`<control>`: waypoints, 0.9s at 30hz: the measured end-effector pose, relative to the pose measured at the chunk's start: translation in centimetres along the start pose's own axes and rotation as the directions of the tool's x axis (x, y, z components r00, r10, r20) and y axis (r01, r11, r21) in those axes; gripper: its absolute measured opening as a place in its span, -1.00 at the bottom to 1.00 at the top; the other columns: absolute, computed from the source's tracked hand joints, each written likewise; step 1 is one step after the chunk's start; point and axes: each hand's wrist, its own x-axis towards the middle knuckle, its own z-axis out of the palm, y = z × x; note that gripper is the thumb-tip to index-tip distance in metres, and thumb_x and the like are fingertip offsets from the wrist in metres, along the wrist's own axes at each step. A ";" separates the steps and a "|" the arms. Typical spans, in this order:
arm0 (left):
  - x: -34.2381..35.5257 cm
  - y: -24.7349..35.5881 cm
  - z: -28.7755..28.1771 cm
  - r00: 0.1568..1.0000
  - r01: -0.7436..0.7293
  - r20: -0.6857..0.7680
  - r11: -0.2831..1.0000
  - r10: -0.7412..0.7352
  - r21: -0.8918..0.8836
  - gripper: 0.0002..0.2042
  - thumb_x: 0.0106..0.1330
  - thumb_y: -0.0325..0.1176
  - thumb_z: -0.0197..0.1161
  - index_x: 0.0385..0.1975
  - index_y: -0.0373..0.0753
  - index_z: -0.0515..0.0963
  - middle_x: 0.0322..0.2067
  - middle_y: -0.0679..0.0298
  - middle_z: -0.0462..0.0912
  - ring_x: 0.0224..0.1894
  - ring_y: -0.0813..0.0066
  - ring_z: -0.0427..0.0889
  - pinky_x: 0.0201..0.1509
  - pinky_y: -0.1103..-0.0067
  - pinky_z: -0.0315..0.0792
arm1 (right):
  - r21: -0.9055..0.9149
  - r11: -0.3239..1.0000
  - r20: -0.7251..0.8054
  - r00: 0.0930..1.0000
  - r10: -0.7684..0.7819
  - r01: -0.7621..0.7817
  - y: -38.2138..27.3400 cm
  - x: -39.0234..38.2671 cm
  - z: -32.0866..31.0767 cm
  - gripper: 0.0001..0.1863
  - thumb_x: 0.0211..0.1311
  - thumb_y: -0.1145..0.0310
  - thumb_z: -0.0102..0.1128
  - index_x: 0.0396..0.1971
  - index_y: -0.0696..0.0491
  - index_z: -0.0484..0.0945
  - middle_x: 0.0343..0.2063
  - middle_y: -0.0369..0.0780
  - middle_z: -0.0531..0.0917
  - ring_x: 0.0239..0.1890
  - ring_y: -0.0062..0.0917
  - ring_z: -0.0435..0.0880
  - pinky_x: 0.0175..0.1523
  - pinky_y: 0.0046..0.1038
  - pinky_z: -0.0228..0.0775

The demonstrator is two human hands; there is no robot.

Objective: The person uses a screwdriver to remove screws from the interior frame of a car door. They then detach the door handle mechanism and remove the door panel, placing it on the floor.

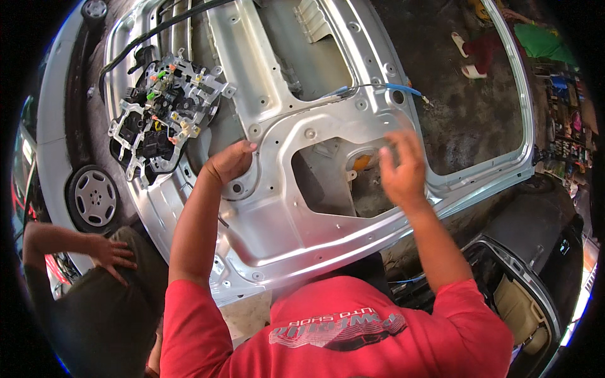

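A large bare silver vehicle door panel (296, 239) lies in front of me. My left hand (234, 160) is over its middle-left part, thumb pointing right and the other fingers largely hidden beneath it; I cannot tell whether it holds anything. My right hand (402, 164) is at the right of a large cut-out, fingers apart and slightly blurred, holding nothing. An orange piece (361, 162) shows in that opening. On the panel's left lies a metal bracket assembly (165, 120) with black modules and small coloured clips. A blue cable (406, 89) crosses near the upper right.
A co-worker's hand (113, 255) rests on dark clothing at lower left. A pale car (60, 132) stands left. Another person's sandalled feet (466, 57) show beyond the window frame (523, 113). Cluttered shelving (564, 120) is far right, a dark car door with beige interior (513, 299) lower right.
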 end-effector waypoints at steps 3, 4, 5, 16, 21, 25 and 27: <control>0.3 0.0 0.0 1.000 -0.018 0.022 0.999 0.019 -0.037 -0.39 0.29 -0.06 0.26 0.21 -0.38 0.38 0.09 0.11 0.58 0.14 0.30 0.55 0.31 0.37 0.36 | 0.403 0.732 0.654 0.733 0.190 -0.549 -1.7 -2.6 5.2 -0.72 0.27 0.42 0.17 -0.04 0.12 0.57 -0.16 -0.18 0.66 -0.11 -0.44 0.63 0.00 -0.41 0.46; 0.4 -0.2 -0.3 1.000 -0.001 0.018 0.999 0.002 -0.046 -0.40 0.31 -0.06 0.25 0.21 -0.38 0.38 0.08 0.11 0.59 0.14 0.30 0.56 0.30 0.37 0.37 | 0.418 0.623 0.802 0.591 0.089 -0.662 -1.5 -3.3 7.2 -0.71 0.32 0.42 0.13 0.01 0.10 0.56 -0.12 -0.23 0.65 -0.08 -0.57 0.61 -0.02 -0.50 0.45; 0.5 -0.2 -0.4 1.000 0.018 0.015 0.999 -0.018 -0.051 -0.40 0.33 -0.05 0.24 0.21 -0.38 0.38 0.08 0.11 0.59 0.13 0.29 0.56 0.29 0.37 0.38 | 0.459 0.533 0.794 0.598 0.114 -0.711 -1.2 -3.8 9.5 -0.71 0.33 0.42 0.13 0.03 0.10 0.56 -0.11 -0.24 0.65 -0.07 -0.55 0.61 0.01 -0.50 0.45; -0.7 1.4 2.2 0.913 0.195 -0.389 0.970 -0.126 0.144 -0.62 0.37 -0.08 0.27 -0.04 -0.28 0.59 -0.24 0.32 0.68 -0.28 0.55 0.61 -0.18 0.69 0.42 | 0.396 -0.636 0.721 0.653 -0.231 -0.663 -2.2 0.0 21.1 -0.58 0.33 0.26 0.22 0.13 0.06 0.49 0.12 -0.23 0.59 0.16 -0.42 0.54 0.31 -0.30 0.35; -2.3 1.3 5.3 0.840 0.228 -0.539 0.868 0.053 0.440 -0.57 0.34 -0.06 0.32 -0.04 -0.34 0.61 -0.25 0.34 0.67 -0.29 0.59 0.54 -0.16 0.66 0.38 | 0.374 -0.648 0.731 0.641 -0.234 -0.663 -2.5 0.3 22.0 -0.50 0.28 0.10 0.27 0.14 0.03 0.50 0.11 -0.26 0.60 0.16 -0.44 0.54 0.31 -0.29 0.35; -1.4 -2.2 5.4 0.764 0.080 -0.557 0.808 0.326 0.584 -0.54 0.33 -0.09 0.32 0.01 -0.39 0.60 -0.21 0.28 0.69 -0.21 0.56 0.56 -0.05 0.56 0.43 | 0.294 -0.677 0.748 0.604 -0.276 -0.674 -3.3 0.6 21.8 -0.49 0.32 0.01 0.21 0.14 0.01 0.50 0.12 -0.26 0.60 0.18 -0.46 0.53 0.33 -0.31 0.33; -0.8 -2.4 6.1 0.663 0.163 -0.624 0.733 0.414 0.660 -0.54 0.30 -0.08 0.34 -0.04 -0.39 0.61 -0.26 0.13 0.73 -0.23 0.43 0.65 -0.04 0.49 0.48 | 0.303 -0.666 0.744 0.606 -0.282 -0.682 -2.8 0.6 22.3 -0.49 0.33 0.00 0.18 0.15 0.00 0.49 0.13 -0.27 0.59 0.20 -0.46 0.51 0.35 -0.31 0.31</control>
